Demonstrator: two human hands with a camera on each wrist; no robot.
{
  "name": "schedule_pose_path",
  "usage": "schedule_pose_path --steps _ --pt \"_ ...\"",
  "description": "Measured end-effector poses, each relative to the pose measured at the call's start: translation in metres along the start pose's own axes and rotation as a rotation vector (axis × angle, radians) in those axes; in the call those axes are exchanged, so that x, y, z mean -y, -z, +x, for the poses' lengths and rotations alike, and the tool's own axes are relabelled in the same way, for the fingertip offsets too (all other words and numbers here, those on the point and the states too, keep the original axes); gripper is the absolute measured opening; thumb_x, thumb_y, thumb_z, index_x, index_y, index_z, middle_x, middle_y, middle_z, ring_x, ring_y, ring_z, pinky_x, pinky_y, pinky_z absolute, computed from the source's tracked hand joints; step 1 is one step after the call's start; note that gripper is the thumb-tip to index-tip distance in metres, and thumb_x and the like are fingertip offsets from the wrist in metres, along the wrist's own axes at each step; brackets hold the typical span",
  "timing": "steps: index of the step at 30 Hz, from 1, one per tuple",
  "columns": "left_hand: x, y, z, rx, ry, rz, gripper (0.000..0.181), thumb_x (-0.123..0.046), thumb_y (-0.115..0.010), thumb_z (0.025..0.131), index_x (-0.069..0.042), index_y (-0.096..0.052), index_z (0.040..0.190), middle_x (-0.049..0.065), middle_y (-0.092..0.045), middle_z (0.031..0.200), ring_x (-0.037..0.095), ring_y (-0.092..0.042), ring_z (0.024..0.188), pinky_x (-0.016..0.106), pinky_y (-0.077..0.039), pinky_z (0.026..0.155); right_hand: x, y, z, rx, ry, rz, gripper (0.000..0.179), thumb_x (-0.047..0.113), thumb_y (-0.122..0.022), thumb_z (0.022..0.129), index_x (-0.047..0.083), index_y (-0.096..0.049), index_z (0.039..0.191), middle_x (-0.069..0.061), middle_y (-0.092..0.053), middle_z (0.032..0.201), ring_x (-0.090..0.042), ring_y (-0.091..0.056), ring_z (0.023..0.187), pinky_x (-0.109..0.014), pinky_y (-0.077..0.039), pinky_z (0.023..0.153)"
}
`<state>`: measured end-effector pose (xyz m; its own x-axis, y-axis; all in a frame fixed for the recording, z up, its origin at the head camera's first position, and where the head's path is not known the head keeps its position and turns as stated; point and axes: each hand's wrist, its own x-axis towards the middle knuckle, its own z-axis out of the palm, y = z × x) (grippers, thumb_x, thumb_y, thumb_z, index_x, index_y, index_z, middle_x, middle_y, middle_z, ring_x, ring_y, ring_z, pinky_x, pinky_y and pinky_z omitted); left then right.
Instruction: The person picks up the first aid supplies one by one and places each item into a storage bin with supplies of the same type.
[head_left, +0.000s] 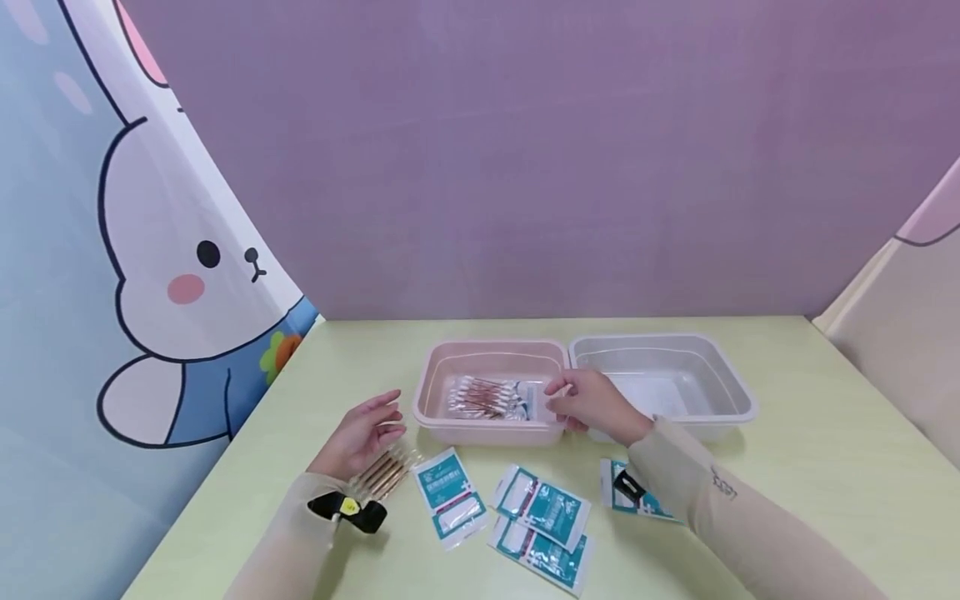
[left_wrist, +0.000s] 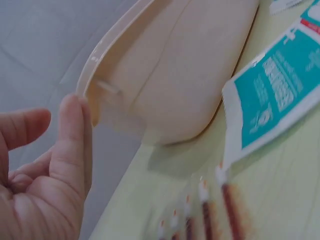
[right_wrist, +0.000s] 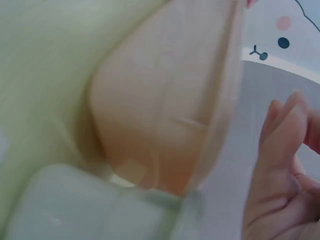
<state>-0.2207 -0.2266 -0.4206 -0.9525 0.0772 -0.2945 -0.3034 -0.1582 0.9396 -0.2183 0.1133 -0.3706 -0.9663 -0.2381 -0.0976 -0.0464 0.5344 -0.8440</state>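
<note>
My left hand (head_left: 365, 435) is beside the left end of a pink plastic bin (head_left: 480, 435), its fingers loosely spread and holding nothing. In the left wrist view a fingertip is right at the bin's rim (left_wrist: 95, 57). Over the bin's right end hovers my right hand (head_left: 596, 404), fingers slightly bent with nothing between them. Clear-packed cotton swabs (head_left: 487, 400) with brown shafts lie inside the pink bin. Another pack of brown swabs (head_left: 382, 475) lies on the table just below my left hand, partly covered by the wrist strap.
A pale grey bin (head_left: 738, 410) adjoins the pink one on the right. In front lie teal-and-white packets: one at left (head_left: 452, 497), two overlapping ones in the middle (head_left: 551, 510), and another packet (head_left: 618, 497) partly under my right sleeve. A purple panel (head_left: 562, 167) stands behind.
</note>
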Motion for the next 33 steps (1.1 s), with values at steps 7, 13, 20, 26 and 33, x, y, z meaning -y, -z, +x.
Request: schedule_pose_path --steps 7,13,20,26,33 --pt "-0.005 0.014 -0.005 -0.062 -0.058 -0.010 0.051 -0.007 -0.043 0.101 0.002 -0.024 0.149 0.002 -0.052 0.087 0.009 -0.061 0.072 0.018 -0.054 0.074 -0.018 -0.007 -0.018 -0.052 -0.024 0.081 0.022 0.010 -0.064 0.091 -0.003 -0.060 0.108 -0.014 -0.065 0.078 -0.020 -0.060 0.061 -0.031 -0.056 0.059" --pt "-0.002 0.021 -0.009 -0.110 -0.054 0.102 0.051 -0.009 -0.044 0.101 0.003 -0.026 0.148 0.011 -0.050 0.102 0.011 -0.061 0.076 0.019 -0.055 0.073 -0.028 -0.016 -0.026 -0.085 -0.003 0.095 0.024 0.008 -0.065 0.090 -0.005 -0.060 0.109 -0.014 -0.066 0.081 -0.017 -0.061 0.061 -0.031 -0.056 0.059" --pt "0.000 0.028 -0.017 -0.152 -0.064 0.335 0.050 -0.014 -0.048 0.100 0.002 -0.033 0.145 0.030 -0.049 0.127 0.013 -0.064 0.072 0.023 -0.056 0.069 -0.033 -0.022 -0.027 -0.138 -0.017 0.119 0.028 0.009 -0.065 0.090 -0.005 -0.061 0.113 -0.011 -0.066 0.084 -0.017 -0.061 0.064 -0.031 -0.057 0.063" --pt "-0.001 0.034 -0.021 -0.165 -0.074 0.520 0.050 -0.017 -0.054 0.098 0.005 -0.039 0.141 0.029 -0.055 0.122 0.022 -0.065 0.078 0.031 -0.056 0.069 -0.036 -0.024 -0.026 -0.141 -0.006 0.126 0.028 0.008 -0.064 0.091 -0.005 -0.061 0.115 -0.011 -0.066 0.084 -0.019 -0.063 0.066 -0.032 -0.057 0.063" --pt "0.000 0.039 -0.027 -0.163 -0.098 0.740 0.046 -0.013 -0.059 0.094 0.007 -0.046 0.134 0.018 -0.062 0.102 0.024 -0.062 0.076 0.035 -0.055 0.066 -0.039 -0.025 -0.027 -0.137 0.011 0.175 0.030 0.009 -0.063 0.091 -0.006 -0.059 0.116 -0.009 -0.065 0.085 -0.019 -0.063 0.066 -0.033 -0.057 0.064"
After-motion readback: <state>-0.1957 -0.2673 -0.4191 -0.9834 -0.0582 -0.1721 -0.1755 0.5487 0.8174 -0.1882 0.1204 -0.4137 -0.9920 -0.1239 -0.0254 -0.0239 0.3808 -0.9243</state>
